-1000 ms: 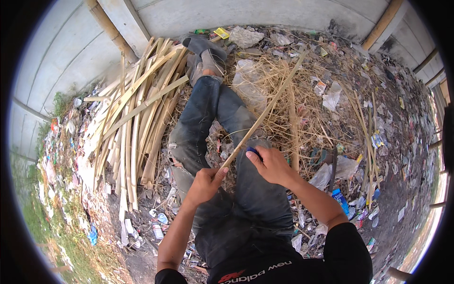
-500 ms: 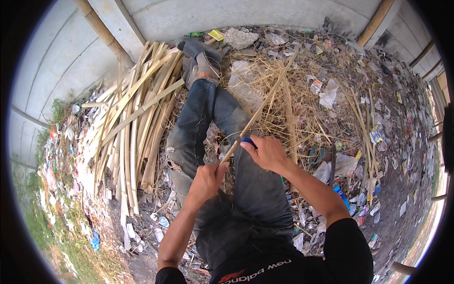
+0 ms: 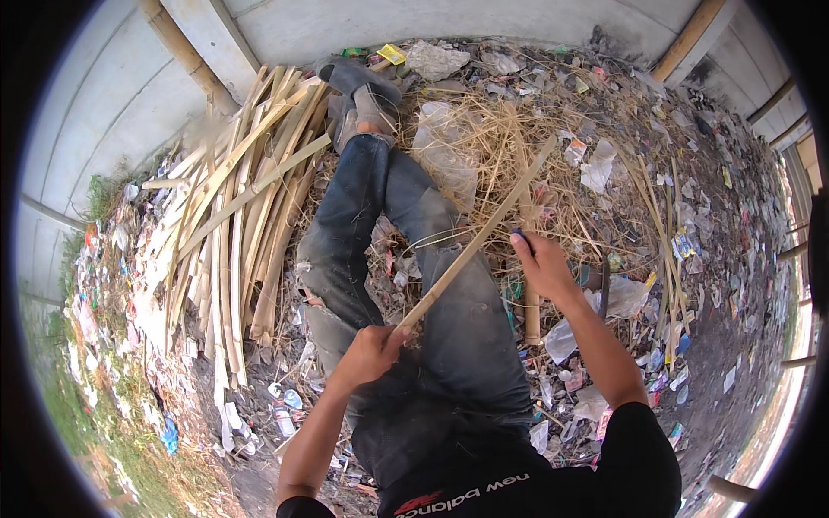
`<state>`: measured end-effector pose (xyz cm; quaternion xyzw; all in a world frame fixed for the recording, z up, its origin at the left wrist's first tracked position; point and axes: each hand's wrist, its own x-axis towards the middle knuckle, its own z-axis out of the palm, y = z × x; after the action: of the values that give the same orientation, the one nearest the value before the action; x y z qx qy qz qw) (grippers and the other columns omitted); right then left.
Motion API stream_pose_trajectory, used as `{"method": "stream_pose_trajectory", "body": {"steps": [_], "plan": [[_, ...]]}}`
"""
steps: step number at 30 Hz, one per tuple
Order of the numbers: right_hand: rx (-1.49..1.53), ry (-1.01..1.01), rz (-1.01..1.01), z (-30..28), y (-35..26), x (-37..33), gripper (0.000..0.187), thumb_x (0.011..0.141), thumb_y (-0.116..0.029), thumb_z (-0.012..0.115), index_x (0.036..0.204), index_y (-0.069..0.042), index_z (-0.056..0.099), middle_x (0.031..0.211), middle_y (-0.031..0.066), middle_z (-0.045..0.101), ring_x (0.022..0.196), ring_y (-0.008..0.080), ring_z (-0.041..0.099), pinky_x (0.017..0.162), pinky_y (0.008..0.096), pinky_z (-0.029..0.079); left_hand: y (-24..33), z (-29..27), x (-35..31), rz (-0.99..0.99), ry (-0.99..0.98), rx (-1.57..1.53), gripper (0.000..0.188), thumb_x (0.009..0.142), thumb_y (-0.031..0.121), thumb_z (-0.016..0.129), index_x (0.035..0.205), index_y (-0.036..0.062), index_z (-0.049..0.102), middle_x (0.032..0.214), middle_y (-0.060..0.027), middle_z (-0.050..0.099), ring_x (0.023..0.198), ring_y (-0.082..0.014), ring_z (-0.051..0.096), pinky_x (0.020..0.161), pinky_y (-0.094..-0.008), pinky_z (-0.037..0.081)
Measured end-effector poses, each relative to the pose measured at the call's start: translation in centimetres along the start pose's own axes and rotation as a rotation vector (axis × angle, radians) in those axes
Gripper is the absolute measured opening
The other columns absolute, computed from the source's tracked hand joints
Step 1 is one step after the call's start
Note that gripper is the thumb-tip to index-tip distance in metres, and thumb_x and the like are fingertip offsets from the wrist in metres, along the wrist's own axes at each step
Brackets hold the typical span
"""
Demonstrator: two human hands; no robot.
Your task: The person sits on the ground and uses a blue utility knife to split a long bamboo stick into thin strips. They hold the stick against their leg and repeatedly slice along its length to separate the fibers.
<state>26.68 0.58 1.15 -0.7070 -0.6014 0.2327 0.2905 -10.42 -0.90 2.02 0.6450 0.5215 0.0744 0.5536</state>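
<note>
A long, pale bamboo strip [image 3: 479,239] slants across my thighs, rising away to the right. My left hand [image 3: 373,352] is closed around its near end, above my lap. Just right of the strip, my right hand [image 3: 544,266] is closed on a small blue-handled tool [image 3: 518,235]. The tool's end pokes out by the thumb, apart from the strip; its working part cannot be made out. Thin fibres curl over my jeans [image 3: 462,345] near the strip.
Split bamboo strips [image 3: 250,203] lie in a big pile to the left. Shavings [image 3: 492,155] cover the ground ahead, with another strip [image 3: 532,315] among them. A dark curved piece [image 3: 605,293] is by my right forearm. Litter surrounds me; a grey wall [image 3: 432,22] stands behind.
My right hand has moved right and slightly up, off the strip, with the blue-handled tool. The strip's near end has come a little down and left with my left hand.
</note>
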Motion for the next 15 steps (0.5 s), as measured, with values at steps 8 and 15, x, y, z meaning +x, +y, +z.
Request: {"method": "stream_pose_trajectory", "body": {"steps": [8, 15], "plan": [[-0.13, -0.267, -0.114, 5.2, -3.7, -5.2, 0.056, 0.109, -0.046, 0.05, 0.084, 0.001, 0.067, 0.064, 0.0227, 0.064, 0.067, 0.0468, 0.066, 0.063, 0.055, 0.051, 0.3, 3.0, 3.7, 0.089, -0.041, 0.023, 0.05, 0.11, 0.041, 0.058, 0.103, -0.0052, 0.076, 0.06, -0.0038, 0.059, 0.054, -0.0115, 0.058, 0.053, -0.0332, 0.048], [-0.242, -0.304, -0.121, 5.6, -3.6, -5.0, 0.057, 0.109, -0.048, 0.049, 0.084, -0.001, 0.067, 0.067, 0.0256, 0.065, 0.069, 0.0489, 0.067, 0.065, 0.057, 0.053, -0.9, 3.9, 4.1, 0.221, 0.04, 0.094, 0.047, 0.108, 0.038, 0.06, 0.097, -0.0045, 0.076, 0.06, -0.0114, 0.062, 0.054, -0.0194, 0.063, 0.056, -0.0384, 0.049]]}}
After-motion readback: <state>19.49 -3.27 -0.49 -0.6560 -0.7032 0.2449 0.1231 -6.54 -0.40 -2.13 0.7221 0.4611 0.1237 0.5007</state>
